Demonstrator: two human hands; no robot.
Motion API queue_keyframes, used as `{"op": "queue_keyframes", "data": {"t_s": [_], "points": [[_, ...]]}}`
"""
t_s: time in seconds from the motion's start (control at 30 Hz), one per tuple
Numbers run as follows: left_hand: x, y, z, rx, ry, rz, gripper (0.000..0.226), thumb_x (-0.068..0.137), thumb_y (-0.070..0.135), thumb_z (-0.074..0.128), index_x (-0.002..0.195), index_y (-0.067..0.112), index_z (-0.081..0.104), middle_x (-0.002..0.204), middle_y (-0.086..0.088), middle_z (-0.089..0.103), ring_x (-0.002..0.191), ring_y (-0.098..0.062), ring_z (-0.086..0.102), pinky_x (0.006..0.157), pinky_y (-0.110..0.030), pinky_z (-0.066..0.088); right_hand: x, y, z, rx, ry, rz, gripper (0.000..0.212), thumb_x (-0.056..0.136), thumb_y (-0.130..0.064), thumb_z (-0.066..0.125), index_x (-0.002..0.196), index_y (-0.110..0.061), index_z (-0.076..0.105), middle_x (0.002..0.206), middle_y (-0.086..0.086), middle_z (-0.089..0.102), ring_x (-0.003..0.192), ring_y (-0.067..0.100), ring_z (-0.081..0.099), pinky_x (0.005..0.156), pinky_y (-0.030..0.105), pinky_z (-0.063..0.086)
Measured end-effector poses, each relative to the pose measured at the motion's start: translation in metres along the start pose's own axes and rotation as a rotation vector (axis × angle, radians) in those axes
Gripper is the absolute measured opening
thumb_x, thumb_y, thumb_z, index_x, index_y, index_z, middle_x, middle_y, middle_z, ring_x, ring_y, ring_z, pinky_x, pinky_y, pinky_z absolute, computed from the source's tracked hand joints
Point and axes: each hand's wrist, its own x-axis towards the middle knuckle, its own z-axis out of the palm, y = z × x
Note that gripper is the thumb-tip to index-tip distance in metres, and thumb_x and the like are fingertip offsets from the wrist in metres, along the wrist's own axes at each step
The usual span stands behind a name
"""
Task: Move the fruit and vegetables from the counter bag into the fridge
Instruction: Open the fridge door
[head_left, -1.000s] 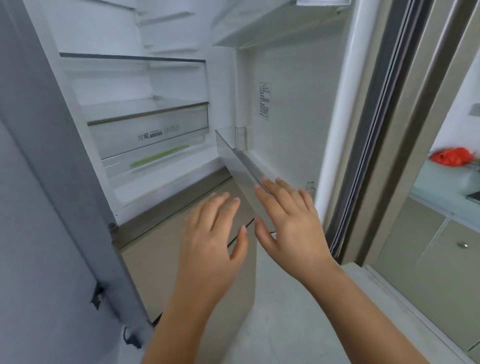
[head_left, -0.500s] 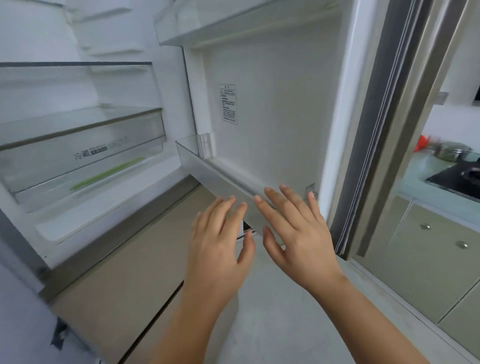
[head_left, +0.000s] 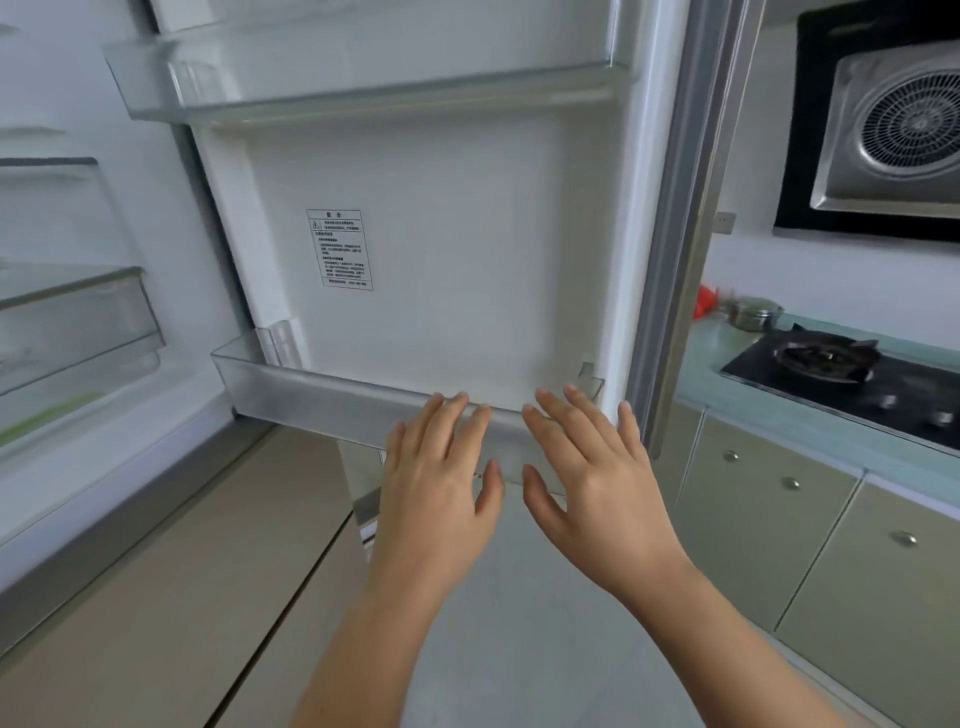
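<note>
Kitchen, seen from head height. Pale tiled floor (head_left: 519, 649) underfoot. To the right, a pale green counter (head_left: 706, 358) over cabinet doors (head_left: 779, 519) with round knobs. The counter carries a black gas hob (head_left: 831, 358) and a steel pot (head_left: 756, 312). A range hood (head_left: 893, 130) hangs on the wall above.

The fridge (head_left: 156, 234) stands open at left, and its door (head_left: 457, 249) is swung wide, the white liner facing the camera. The liner bears a printed label (head_left: 340, 249). Beige lower fronts (head_left: 156, 571) sit beneath the open compartment.

Containers: the upper door bin (head_left: 363, 88) and lower door bin (head_left: 322, 397) are both clear plastic. Inside the fridge is a clear drawer (head_left: 78, 322). Below it a green streak (head_left: 47, 410) shows through the plastic; what it is cannot be told.

The red bag (head_left: 705, 301) sits on the counter just beside the pot, with only a corner showing past the door's edge.

The left hand (head_left: 436, 483) and right hand (head_left: 597, 478) are raised side by side, backs to the camera, in front of the lower door bin. Their fingers are straight and spread, holding nothing. The fingertips overlap the bin's front rim, but contact cannot be told.
</note>
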Motion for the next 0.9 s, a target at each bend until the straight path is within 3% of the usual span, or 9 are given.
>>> {"op": "queue_keyframes", "data": {"t_s": [0.3,0.47,0.6,0.7,0.9], "points": [[0.045,-0.002,0.053,0.043,-0.078,-0.001,0.041,0.078,0.026,0.048,0.11,0.004,0.061,0.117,-0.017,0.061,0.112,-0.038,0.055,0.087,-0.057,0.044,0.035,0.046,0.024,-0.079,-0.062,0.04,0.051,0.077,-0.032,0.04,0.116,-0.005,0.059,0.121,0.011,0.061,0.114,0.031,0.055,0.091,0.059,0.039],[0.071,-0.011,0.081,0.068,-0.084,0.014,0.046,0.066,0.01,0.077,0.109,0.003,0.062,0.114,-0.018,0.062,0.11,-0.04,0.056,0.086,-0.06,0.042,0.061,0.075,0.051,-0.12,-0.093,0.065,0.054,0.067,-0.02,0.073,0.116,-0.004,0.059,0.118,0.015,0.062,0.112,0.036,0.056,0.088,0.064,0.037],[0.091,-0.02,0.107,0.064,-0.092,0.046,0.049,0.064,0.012,0.078,0.109,0.004,0.062,0.114,-0.017,0.062,0.11,-0.039,0.056,0.086,-0.06,0.043,0.078,0.097,0.069,-0.14,-0.088,0.099,0.058,0.064,-0.018,0.078,0.117,-0.005,0.058,0.118,0.014,0.061,0.113,0.036,0.055,0.088,0.064,0.037],[0.105,-0.025,0.126,0.063,-0.092,0.06,0.05,0.063,0.013,0.079,0.109,0.005,0.062,0.114,-0.016,0.062,0.111,-0.038,0.056,0.085,-0.062,0.041,0.09,0.114,0.084,-0.131,-0.11,0.127,0.056,0.069,-0.021,0.073,0.12,-0.006,0.056,0.121,0.013,0.06,0.117,0.036,0.052,0.091,0.064,0.035],[0.126,-0.032,0.157,0.106,-0.107,0.057,0.056,0.059,0.016,0.08,0.11,0.003,0.061,0.118,-0.016,0.06,0.113,-0.035,0.055,0.083,-0.066,0.038,0.117,0.15,0.103,-0.081,-0.163,0.131,0.054,0.077,-0.039,0.041,0.122,-0.012,0.055,0.12,0.007,0.06,0.119,0.03,0.05,0.094,0.062,0.033]]}}
